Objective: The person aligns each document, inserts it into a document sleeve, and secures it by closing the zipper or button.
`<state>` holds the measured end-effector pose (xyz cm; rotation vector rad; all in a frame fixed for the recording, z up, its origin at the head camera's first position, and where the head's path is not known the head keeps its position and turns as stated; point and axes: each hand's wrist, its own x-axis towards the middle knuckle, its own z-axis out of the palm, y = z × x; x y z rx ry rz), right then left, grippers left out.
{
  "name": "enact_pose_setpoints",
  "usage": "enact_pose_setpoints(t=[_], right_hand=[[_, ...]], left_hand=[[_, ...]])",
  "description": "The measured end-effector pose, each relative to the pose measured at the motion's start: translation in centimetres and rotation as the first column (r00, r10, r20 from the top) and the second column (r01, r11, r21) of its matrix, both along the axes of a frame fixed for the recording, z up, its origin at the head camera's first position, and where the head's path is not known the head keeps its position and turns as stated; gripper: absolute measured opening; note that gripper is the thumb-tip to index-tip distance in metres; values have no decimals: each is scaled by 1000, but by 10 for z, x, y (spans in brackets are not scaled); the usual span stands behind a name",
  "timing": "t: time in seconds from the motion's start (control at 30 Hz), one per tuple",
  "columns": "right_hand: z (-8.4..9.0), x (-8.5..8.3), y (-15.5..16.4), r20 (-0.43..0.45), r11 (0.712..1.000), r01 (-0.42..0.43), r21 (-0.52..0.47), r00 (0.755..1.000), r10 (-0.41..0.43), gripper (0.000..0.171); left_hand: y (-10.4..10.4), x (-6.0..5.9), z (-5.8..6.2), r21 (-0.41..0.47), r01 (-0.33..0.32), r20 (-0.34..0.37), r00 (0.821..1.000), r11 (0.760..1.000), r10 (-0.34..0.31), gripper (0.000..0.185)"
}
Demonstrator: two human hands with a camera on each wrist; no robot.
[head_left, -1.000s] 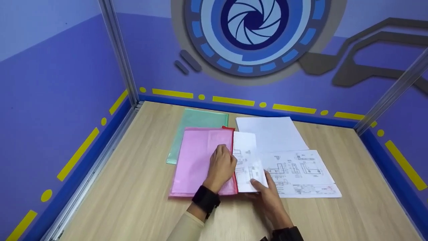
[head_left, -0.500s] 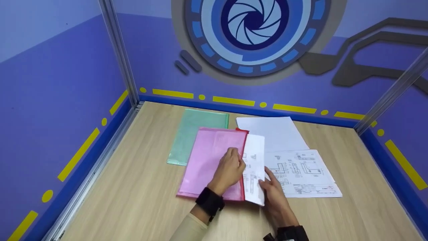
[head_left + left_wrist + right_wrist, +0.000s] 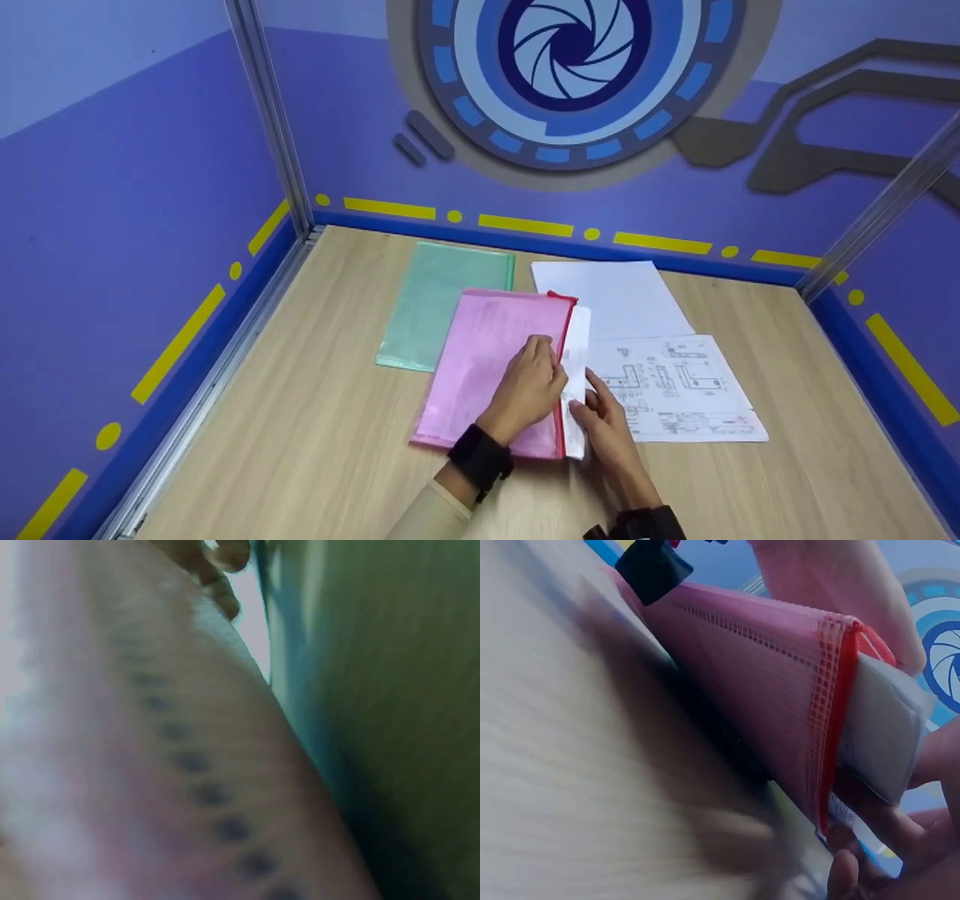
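Pink mesh pouch (image 3: 491,360), long axis 12-to-6 on counter (image 3: 300,420); left hand (image 3: 529,386) pinches its 3 o'clock mouth, right hand (image 3: 604,420) grips protruding paper sheets (image 3: 577,352).

Three views on one pouch edge

From the head we look forward and down over both hands; our left wrist view sits blurred against the left hand (image 3: 150,765); our right wrist view looks low past the right hand (image 3: 900,840) at the pink pouch (image 3: 780,682), which the head view shares (image 3: 495,360).
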<state>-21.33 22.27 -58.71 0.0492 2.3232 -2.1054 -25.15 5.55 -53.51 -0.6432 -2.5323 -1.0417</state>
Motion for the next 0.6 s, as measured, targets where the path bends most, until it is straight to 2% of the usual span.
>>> enact_pose_setpoints(t=[0.17,0.27,0.37,0.43,0.6], right_hand=[[-5,0,-5,-77,993,4,121,997,5,67],[-6,1,-6,-103,995,-22,97,994,32,65],[-4,0,-5,-120,998,-40,59,992,46,62],[-2,1,-5,-125,998,-39,45,991,44,59],[1,3,-5,-122,998,-56,38,991,60,55]], left_hand=[[4,3,1,5,66,-14,998,998,-66,16],[6,5,4,32,133,-1,991,991,-133,16],[7,6,8,78,185,43,981,980,-189,24],[7,6,9,115,197,67,976,974,-206,29],[9,6,10,206,215,83,968,955,-236,24]])
